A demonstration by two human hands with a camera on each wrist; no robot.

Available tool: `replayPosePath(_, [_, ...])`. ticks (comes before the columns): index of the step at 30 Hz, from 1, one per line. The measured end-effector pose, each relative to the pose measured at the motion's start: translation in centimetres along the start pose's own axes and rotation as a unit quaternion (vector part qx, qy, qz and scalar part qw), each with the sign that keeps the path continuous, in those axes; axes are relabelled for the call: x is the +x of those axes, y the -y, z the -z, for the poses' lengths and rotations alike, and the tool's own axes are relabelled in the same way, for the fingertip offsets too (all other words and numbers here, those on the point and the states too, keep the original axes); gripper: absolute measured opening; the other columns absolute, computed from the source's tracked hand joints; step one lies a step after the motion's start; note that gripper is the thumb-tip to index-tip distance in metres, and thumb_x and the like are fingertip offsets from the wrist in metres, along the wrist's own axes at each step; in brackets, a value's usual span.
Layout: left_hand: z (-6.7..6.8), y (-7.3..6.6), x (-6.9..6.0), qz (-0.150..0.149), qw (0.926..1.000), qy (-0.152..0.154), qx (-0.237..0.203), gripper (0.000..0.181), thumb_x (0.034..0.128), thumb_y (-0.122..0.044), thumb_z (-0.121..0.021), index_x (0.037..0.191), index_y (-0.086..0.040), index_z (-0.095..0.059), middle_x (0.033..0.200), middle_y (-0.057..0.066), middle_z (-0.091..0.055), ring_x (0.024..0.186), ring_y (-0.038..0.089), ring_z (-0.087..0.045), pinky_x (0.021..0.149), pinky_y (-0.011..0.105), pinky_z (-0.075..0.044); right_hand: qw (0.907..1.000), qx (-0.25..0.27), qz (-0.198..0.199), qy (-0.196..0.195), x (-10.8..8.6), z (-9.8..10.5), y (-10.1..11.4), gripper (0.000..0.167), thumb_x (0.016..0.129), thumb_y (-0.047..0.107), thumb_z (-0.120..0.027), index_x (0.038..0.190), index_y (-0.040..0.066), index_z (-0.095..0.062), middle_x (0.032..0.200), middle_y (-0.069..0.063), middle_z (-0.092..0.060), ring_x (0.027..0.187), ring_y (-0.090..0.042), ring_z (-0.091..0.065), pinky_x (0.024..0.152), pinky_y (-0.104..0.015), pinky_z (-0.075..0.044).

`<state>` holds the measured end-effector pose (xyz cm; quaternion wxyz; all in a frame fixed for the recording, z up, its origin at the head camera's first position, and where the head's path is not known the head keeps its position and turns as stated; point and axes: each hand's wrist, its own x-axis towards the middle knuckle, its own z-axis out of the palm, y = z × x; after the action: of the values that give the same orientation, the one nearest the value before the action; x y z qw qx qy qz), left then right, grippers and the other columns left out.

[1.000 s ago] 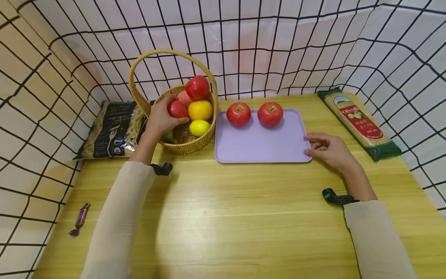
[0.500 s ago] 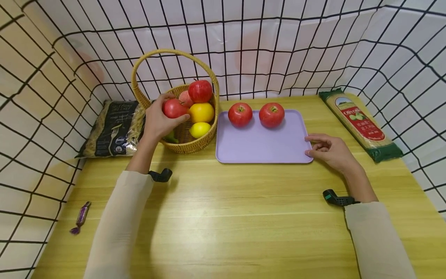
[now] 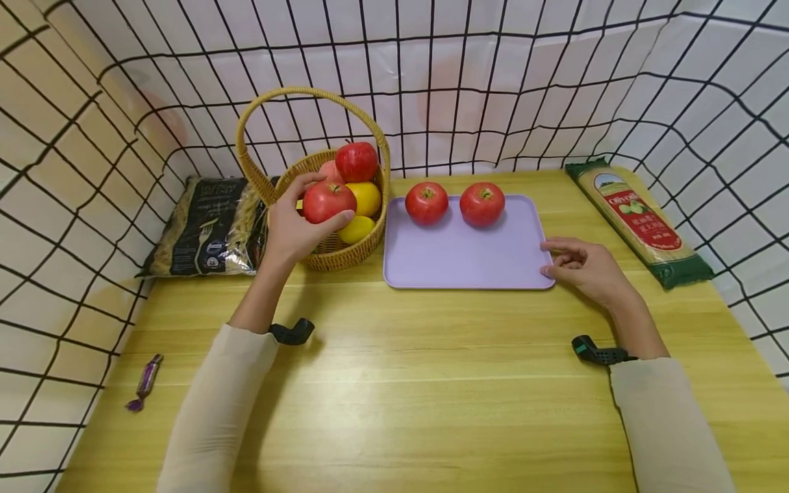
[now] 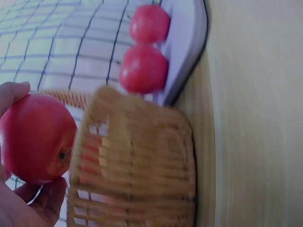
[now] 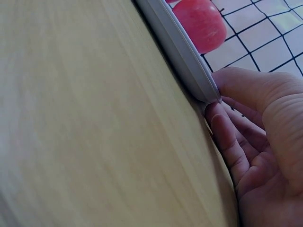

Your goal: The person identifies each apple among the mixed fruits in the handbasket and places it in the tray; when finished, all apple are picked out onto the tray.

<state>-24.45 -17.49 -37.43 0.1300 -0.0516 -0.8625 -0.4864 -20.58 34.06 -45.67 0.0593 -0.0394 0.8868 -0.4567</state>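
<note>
In the head view my left hand point(image 3: 294, 222) grips a red tomato point(image 3: 329, 202) above the front left part of a wicker basket point(image 3: 345, 259). The left wrist view shows that tomato point(image 4: 38, 137) held between thumb and fingers, clear of the basket's rim. Inside the basket are a red apple-like fruit point(image 3: 357, 161), a pinkish round fruit point(image 3: 331, 171) and two yellow fruits, the front one a lemon point(image 3: 357, 230). My right hand point(image 3: 585, 268) pinches the right edge of a lilac tray point(image 3: 468, 263). Two tomatoes point(image 3: 482, 204) sit along the tray's back.
A black pasta bag point(image 3: 206, 226) lies left of the basket, partly behind it. At the right lies a green-ended spaghetti packet point(image 3: 641, 222). A purple-wrapped candy point(image 3: 145, 383) is at the table's left. Grid-patterned sheeting point(image 3: 468, 89) encloses the back and sides.
My left hand has lifted the tomato out of the fruit in the basket and moved it slightly to the right and nearer. My right hand has stayed at the tray's edge.
</note>
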Motion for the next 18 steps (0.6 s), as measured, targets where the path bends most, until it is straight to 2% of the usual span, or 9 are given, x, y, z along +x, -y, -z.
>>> replayPosePath(5, [-1.6, -1.7, -0.9, -0.032, 0.9981, 0.022, -0.047, 0.069, 0.0721, -0.049, -0.090, 0.130, -0.030, -0.057, 0.127, -0.005, -0.067, 0.111, 0.013, -0.061, 0.095, 0.044, -0.056, 1.0000, -0.005, 0.001, -0.002, 0.0, 0.1, -0.3, 0.054, 0.093, 0.019, -0.078, 0.140, -0.002, -0.060, 0.089, 0.007, -0.070, 0.076, -0.003, -0.059, 0.067, -0.013, -0.050])
replayPosePath(8, [-2.8, -2.4, -1.3, -0.050, 0.9961, 0.042, -0.059, 0.066, 0.0729, -0.046, -0.091, 0.130, -0.030, -0.060, 0.124, -0.006, -0.069, 0.110, 0.011, -0.062, 0.094, 0.044, -0.057, 1.0000, -0.005, 0.000, -0.002, 0.0, 0.0, -0.4, 0.054, 0.093, 0.018, -0.078, 0.140, -0.002, -0.060, 0.089, 0.006, -0.070, 0.076, -0.003, -0.059, 0.068, -0.013, -0.050])
replayPosePath(14, [-5.0, -3.4, -1.9, -0.071, 0.9940, 0.069, -0.046, 0.065, 0.0745, -0.052, -0.088, 0.130, -0.034, -0.061, 0.124, -0.012, -0.068, 0.111, 0.009, -0.063, 0.094, 0.042, -0.057, 1.0000, -0.005, 0.003, -0.002, 0.0, -0.1, -0.4, 0.053, 0.093, 0.017, -0.078, 0.139, -0.002, -0.061, 0.090, 0.005, -0.070, 0.077, -0.003, -0.059, 0.068, -0.013, -0.050])
replayPosePath(18, [-6.5, -4.1, -2.2, -0.066, 0.9930, 0.092, -0.033, 0.067, 0.0748, -0.055, -0.086, 0.132, -0.035, -0.059, 0.126, -0.012, -0.067, 0.113, 0.010, -0.061, 0.095, 0.040, -0.056, 1.0000, -0.007, 0.003, -0.002, 0.0, 0.0, -0.3, 0.053, 0.093, 0.018, -0.078, 0.139, -0.001, -0.061, 0.090, 0.005, -0.070, 0.077, -0.003, -0.059, 0.067, -0.013, -0.050])
